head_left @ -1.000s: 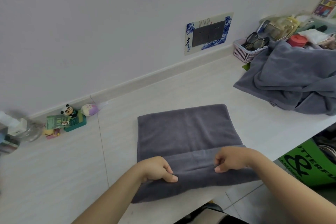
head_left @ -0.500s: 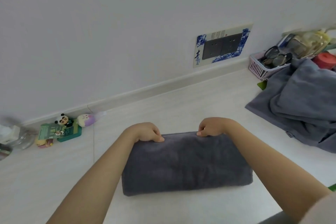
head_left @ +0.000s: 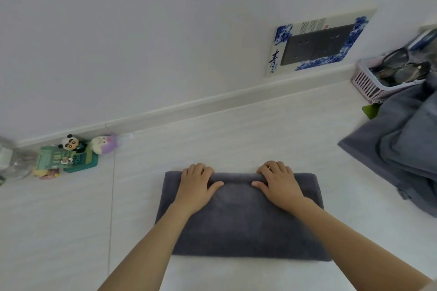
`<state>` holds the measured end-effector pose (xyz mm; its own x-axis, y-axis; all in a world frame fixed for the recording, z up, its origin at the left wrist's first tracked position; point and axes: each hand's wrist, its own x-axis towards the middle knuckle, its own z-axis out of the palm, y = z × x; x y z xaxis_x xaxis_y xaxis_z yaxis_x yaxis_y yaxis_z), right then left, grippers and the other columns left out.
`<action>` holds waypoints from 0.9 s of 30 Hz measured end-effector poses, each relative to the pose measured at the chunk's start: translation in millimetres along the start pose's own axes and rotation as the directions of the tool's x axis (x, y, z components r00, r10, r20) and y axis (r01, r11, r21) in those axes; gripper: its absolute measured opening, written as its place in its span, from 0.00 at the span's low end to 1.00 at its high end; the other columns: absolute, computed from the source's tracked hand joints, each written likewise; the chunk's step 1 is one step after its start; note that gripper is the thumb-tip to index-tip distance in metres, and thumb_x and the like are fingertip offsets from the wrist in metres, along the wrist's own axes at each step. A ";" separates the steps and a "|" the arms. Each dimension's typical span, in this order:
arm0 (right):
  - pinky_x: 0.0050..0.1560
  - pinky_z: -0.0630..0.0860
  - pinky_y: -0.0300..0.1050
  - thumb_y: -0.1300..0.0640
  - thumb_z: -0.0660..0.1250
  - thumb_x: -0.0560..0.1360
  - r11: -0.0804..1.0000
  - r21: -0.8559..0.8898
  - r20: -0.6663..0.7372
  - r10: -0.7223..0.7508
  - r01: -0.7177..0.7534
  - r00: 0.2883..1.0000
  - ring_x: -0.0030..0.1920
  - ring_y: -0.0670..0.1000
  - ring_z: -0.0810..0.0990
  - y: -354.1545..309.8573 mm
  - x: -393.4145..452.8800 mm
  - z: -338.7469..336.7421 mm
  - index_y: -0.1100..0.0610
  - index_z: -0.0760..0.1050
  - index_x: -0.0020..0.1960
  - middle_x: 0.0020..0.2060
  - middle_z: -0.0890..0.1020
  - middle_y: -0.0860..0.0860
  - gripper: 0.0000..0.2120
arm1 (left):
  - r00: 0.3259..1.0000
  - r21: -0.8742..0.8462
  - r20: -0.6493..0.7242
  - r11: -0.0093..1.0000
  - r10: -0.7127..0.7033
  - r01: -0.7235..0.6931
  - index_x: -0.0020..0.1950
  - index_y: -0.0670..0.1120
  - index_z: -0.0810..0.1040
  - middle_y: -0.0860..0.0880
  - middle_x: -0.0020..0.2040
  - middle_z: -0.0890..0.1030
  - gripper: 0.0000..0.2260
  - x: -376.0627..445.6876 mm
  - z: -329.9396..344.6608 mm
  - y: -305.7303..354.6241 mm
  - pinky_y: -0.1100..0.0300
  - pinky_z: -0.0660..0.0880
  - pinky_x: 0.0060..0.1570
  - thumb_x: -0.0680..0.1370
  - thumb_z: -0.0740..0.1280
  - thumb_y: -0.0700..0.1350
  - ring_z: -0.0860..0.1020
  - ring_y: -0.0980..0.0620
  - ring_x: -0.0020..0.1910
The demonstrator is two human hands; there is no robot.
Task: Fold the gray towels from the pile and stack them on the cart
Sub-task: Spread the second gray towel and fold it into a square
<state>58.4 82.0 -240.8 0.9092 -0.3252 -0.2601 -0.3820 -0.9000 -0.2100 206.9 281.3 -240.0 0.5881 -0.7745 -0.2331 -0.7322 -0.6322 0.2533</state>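
A folded gray towel (head_left: 241, 222) lies as a thick rectangle on the white counter (head_left: 236, 125) in front of me. My left hand (head_left: 196, 186) lies palm down on its far left part, fingers spread and reaching the far fold. My right hand (head_left: 279, 184) lies flat on its far right part in the same way. A loose pile of gray towels (head_left: 402, 153) is heaped at the right edge of the view. No cart is in view.
A pink basket (head_left: 369, 82) holding glasses stands behind the pile by the wall. Small toy figures and a green card (head_left: 71, 156) sit at the far left by the wall, next to a clear bottle (head_left: 11, 163). A socket panel (head_left: 316, 42) is on the wall.
Both hands carried the towel's near edge over to the far edge, folding it in half. They have since released their pinch and now lie flat on the folded towel.
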 end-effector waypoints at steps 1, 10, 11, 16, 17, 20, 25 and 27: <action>0.58 0.64 0.45 0.33 0.38 0.72 1.000 0.010 -0.026 -0.002 0.002 1.000 0.58 0.52 0.68 -0.9 -1.7 3.3 0.50 0.69 0.61 0.59 0.72 0.49 0.33 | 1.000 0.003 -0.023 1.000 -0.002 0.002 0.59 0.51 0.70 0.52 0.57 0.70 0.18 -1.4 1.5 0.1 0.58 0.61 0.59 0.79 0.53 0.61 0.67 0.51 0.56; 0.53 0.67 0.46 0.40 0.52 0.79 0.999 0.037 0.135 -0.003 -0.002 0.991 0.51 0.53 0.74 3.4 13.5 -7.4 0.52 0.66 0.45 0.51 0.79 0.52 0.16 | 0.992 0.024 0.126 1.000 -0.018 0.015 0.38 0.47 0.72 0.51 0.40 0.77 0.23 13.1 -15.3 1.7 0.56 0.66 0.43 0.78 0.53 0.64 0.73 0.50 0.42; 0.51 0.67 0.46 0.40 0.52 0.79 0.999 0.044 0.157 -0.013 0.006 0.987 0.49 0.53 0.74 3.3 13.2 -10.1 0.53 0.65 0.43 0.49 0.79 0.52 0.17 | 0.988 -0.016 0.150 0.999 -0.028 0.031 0.35 0.47 0.71 0.50 0.37 0.76 0.24 11.4 -18.5 3.7 0.57 0.65 0.40 0.79 0.53 0.64 0.73 0.50 0.39; 0.43 0.67 0.46 0.42 0.54 0.79 0.968 0.252 0.215 -0.041 -0.015 0.976 0.43 0.52 0.72 -1.8 12.2 -41.1 0.50 0.64 0.41 0.42 0.76 0.50 0.15 | 0.979 -0.157 0.177 0.979 -0.101 0.129 0.37 0.48 0.74 0.51 0.37 0.78 0.24 1.5 -46.1 6.5 0.58 0.65 0.41 0.81 0.49 0.61 0.74 0.52 0.39; 0.43 0.67 0.46 0.42 0.55 0.79 0.967 0.255 0.193 -0.051 0.000 0.980 0.42 0.53 0.73 -5.5 13.3 -52.2 0.51 0.64 0.42 0.40 0.76 0.49 0.14 | 0.987 -0.169 0.119 0.978 -0.107 0.126 0.39 0.48 0.75 0.51 0.39 0.79 0.24 -0.3 -56.0 5.4 0.58 0.66 0.42 0.81 0.49 0.60 0.75 0.51 0.40; 0.42 0.66 0.47 0.42 0.56 0.79 0.977 0.189 -0.009 -0.103 0.103 0.995 0.44 0.55 0.76 -20.0 17.0 -89.1 0.54 0.68 0.48 0.41 0.79 0.50 0.15 | 0.983 -0.149 -0.161 0.987 -0.087 0.063 0.39 0.46 0.75 0.48 0.36 0.80 0.23 -5.8 -91.4 2.6 0.57 0.65 0.45 0.82 0.49 0.57 0.75 0.47 0.38; 0.46 0.65 0.47 0.41 0.56 0.76 0.948 -0.025 -0.483 -0.289 0.317 0.826 0.39 0.55 0.76 -43.9 16.7 -122.3 0.56 0.74 0.46 0.37 0.79 0.50 0.18 | 0.833 0.057 -0.554 0.998 0.003 0.035 0.32 0.45 0.73 0.49 0.30 0.77 0.25 -17.1 -133.6 -9.8 0.54 0.64 0.43 0.79 0.46 0.55 0.71 0.48 0.31; 0.45 0.69 0.48 0.41 0.55 0.74 0.930 -0.093 -0.539 -0.347 0.355 0.767 0.37 0.54 0.76 -51.8 11.1 -115.2 0.55 0.74 0.43 0.35 0.79 0.49 0.18 | 0.798 0.149 -0.600 0.987 0.049 0.051 0.32 0.45 0.75 0.49 0.30 0.78 0.23 -28.6 -128.0 -19.8 0.53 0.63 0.42 0.79 0.49 0.53 0.73 0.46 0.31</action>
<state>107.4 91.5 -124.3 0.9195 -0.0936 0.3817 -0.0169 -0.9797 -0.1996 248.5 313.2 -118.2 0.6399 -0.6623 0.3898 -0.7440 -0.6610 0.0982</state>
